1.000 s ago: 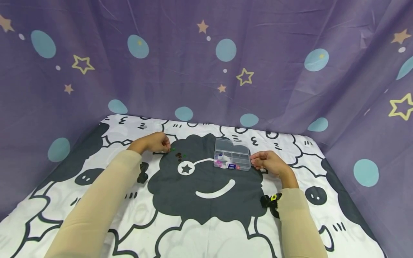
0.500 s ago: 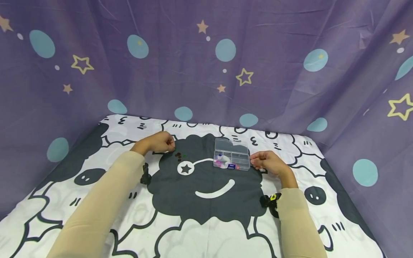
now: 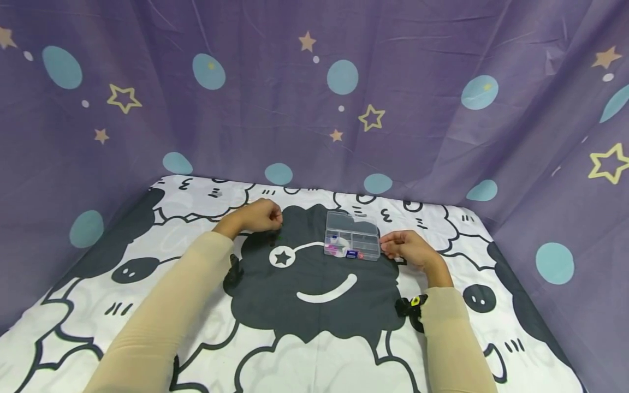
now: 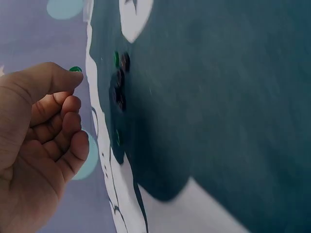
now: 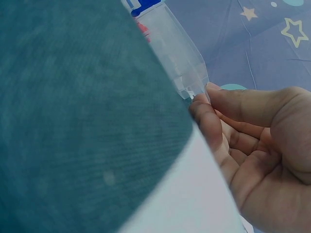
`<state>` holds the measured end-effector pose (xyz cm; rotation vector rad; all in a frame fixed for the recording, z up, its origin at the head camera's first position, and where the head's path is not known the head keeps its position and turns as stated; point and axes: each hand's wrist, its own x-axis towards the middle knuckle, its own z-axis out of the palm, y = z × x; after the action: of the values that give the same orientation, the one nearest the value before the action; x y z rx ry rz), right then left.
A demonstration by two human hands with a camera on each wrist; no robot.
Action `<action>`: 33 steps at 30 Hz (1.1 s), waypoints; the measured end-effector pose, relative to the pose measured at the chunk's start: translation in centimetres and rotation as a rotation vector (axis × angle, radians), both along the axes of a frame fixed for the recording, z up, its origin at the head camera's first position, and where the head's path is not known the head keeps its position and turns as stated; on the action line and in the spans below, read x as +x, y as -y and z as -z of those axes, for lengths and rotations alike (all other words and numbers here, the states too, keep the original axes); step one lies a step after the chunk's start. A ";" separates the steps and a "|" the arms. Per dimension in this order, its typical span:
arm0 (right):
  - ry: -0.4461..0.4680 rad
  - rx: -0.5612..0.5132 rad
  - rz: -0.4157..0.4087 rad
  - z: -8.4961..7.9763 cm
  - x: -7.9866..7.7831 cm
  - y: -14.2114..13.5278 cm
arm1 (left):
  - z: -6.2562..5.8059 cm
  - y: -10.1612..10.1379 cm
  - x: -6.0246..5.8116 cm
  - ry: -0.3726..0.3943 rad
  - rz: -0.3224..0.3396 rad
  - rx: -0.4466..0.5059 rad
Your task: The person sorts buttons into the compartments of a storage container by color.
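Note:
My left hand (image 3: 260, 214) is raised over the dark patch of the cloth, left of the box. In the left wrist view its thumb and forefinger pinch a small glossy green bead (image 4: 75, 69), mostly covered by the thumb. Below it on the cloth lie several dark brown beads (image 4: 120, 77) and a green bead (image 4: 116, 58); another green one sits closer to the patch's edge. A clear plastic compartment box (image 3: 366, 241) stands with its lid up. My right hand (image 3: 413, 246) grips its right end between thumb and fingers, close up in the right wrist view.
In the box's front compartments lie a blue piece (image 3: 351, 254), pink pieces (image 3: 331, 249) and a red piece (image 3: 361, 255). A cartoon-printed cloth (image 3: 319, 311) covers the table. Purple curtains (image 3: 275, 125) hang behind and at both sides. Black straps sit on both wrists.
My left hand has moved right across the dark patch, from its left edge toward the box, passing over the loose beads. The right hand and the box stay where they were.

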<state>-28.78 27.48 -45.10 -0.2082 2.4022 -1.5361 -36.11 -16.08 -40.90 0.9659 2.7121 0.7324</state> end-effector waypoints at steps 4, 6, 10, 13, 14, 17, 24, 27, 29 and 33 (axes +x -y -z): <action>0.002 -0.007 0.000 0.1 -0.1 -0.1 | 0.2 -1.1 -0.1 -0.022 0.024 0.015; 0.004 -0.012 -0.002 0.2 -0.1 -0.1 | 0.3 -1.6 -0.2 -0.034 0.034 0.014; 0.005 -0.013 -0.001 0.3 -0.1 -0.1 | 0.2 -2.6 0.0 -0.050 0.051 0.018; 0.004 -0.011 -0.001 0.3 -0.1 0.0 | 0.2 -3.3 0.1 -0.066 0.069 0.029; 0.004 -0.009 -0.002 0.3 -0.1 0.0 | 0.1 -3.5 0.1 -0.070 0.073 0.034; -0.001 -0.008 -0.004 0.2 -0.1 0.0 | 0.1 -4.1 0.1 -0.086 0.080 0.048; -0.001 -0.003 0.000 0.2 0.0 -0.1 | 0.5 -5.7 0.3 -0.088 0.081 0.072; 0.003 -0.005 -0.001 0.2 0.0 -0.1 | 0.6 -6.5 0.5 -0.066 0.078 0.085; 0.004 -0.005 -0.003 0.2 0.0 -0.1 | 0.6 -7.0 0.6 -0.058 0.082 0.093; -0.006 -0.005 -0.012 0.2 -0.1 -0.1 | 0.5 -8.0 0.9 -0.061 0.099 0.110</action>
<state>-28.90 27.55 -45.30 -0.2276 2.3973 -1.5390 -35.25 -8.06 -41.42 1.1565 2.6769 0.8537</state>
